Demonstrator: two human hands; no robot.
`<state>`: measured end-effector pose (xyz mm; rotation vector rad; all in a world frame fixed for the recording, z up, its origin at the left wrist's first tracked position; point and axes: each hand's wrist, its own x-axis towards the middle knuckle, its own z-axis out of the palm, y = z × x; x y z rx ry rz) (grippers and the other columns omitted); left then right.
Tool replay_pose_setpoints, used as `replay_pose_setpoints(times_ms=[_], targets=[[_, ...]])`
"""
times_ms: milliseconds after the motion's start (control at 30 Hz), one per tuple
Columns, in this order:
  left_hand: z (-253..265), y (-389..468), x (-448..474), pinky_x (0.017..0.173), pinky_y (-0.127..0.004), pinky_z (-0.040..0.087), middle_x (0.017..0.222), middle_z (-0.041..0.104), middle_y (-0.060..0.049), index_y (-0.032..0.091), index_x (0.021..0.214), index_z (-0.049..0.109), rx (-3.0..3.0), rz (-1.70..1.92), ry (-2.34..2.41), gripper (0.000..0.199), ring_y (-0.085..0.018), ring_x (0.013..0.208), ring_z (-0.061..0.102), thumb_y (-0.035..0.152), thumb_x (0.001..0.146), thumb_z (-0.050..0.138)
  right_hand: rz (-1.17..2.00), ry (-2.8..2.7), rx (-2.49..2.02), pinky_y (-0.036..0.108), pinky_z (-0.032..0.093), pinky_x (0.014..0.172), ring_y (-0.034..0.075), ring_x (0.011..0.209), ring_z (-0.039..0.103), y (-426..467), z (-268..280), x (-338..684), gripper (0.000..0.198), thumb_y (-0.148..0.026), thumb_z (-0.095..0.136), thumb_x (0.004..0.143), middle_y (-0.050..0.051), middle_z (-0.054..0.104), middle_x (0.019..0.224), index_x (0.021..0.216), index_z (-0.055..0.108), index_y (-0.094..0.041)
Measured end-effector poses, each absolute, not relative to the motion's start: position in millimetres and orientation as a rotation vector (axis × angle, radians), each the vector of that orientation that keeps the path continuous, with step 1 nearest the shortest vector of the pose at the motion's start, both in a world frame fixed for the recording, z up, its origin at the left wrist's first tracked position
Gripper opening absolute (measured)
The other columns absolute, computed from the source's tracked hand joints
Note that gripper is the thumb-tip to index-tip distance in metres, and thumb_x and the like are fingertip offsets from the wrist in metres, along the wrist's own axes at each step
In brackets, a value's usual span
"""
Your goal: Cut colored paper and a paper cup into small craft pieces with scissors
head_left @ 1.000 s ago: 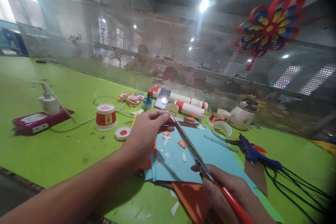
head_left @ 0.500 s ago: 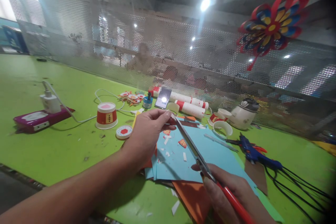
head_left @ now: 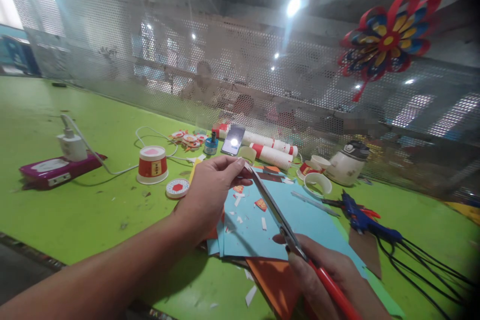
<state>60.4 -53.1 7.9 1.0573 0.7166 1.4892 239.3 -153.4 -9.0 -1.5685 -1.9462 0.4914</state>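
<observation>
My left hand point(head_left: 212, 187) is closed in a pinch above the blue paper sheets point(head_left: 296, 225). Between thumb and fingertips is a small white piece of paper point(head_left: 246, 164), mostly hidden by the fingers. Red-handled scissors point(head_left: 275, 207) are gripped in my right hand point(head_left: 322, 265). Their blades look nearly closed, and the tips reach the paper at my left fingertips. Under the blades, white scraps and a small red-and-yellow patterned piece point(head_left: 260, 204) lie on the blue sheets. Orange paper point(head_left: 275, 280) sticks out beneath them.
On the green table point(head_left: 93, 220) stand a red-and-white paper cup point(head_left: 152, 165), a purple power strip point(head_left: 56, 172), an ink bottle point(head_left: 211, 145) and a phone point(head_left: 233, 141). At right lie a blue glue gun point(head_left: 369, 222) with black cords and a white kettle-like container point(head_left: 348, 164).
</observation>
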Motion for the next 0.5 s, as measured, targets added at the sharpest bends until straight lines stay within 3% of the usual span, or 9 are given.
replay_pose_setpoints(times_ms=[200,367,500], targets=[[10.1,-53.0,60.5,0.070,-0.029,0.052,0.068,0.067,-0.005,0.012,0.069,0.066,1.011,1.486,0.696,0.012,-0.013,0.065,0.062,0.023,0.073,0.067,0.465,-1.978,-1.572,0.023,0.047,0.056,0.023,0.079,0.067,-152.5,-9.1,239.2,0.043,-0.052,0.039,0.088,0.003,0.070,0.074,0.102,0.067,-0.022],[11.2,-52.8,60.1,0.069,-0.029,0.052,0.068,0.066,-0.005,0.011,0.069,0.065,1.016,1.468,0.702,0.011,-0.014,0.065,0.062,0.022,0.074,0.066,0.468,-1.946,-1.545,0.023,0.047,0.056,0.017,0.062,0.063,-152.5,-8.7,236.7,0.043,-0.053,0.040,0.088,0.000,0.068,0.070,0.100,0.067,-0.022],[11.1,-52.3,59.5,0.066,-0.029,0.051,0.068,0.065,-0.005,0.012,0.067,0.064,1.050,1.457,0.688,0.013,-0.014,0.066,0.061,0.023,0.075,0.064,0.535,-1.867,-1.579,0.025,0.047,0.057,0.018,0.063,0.063,-154.7,-9.7,234.1,0.049,-0.059,0.038,0.087,0.002,0.068,0.072,0.097,0.067,-0.022]])
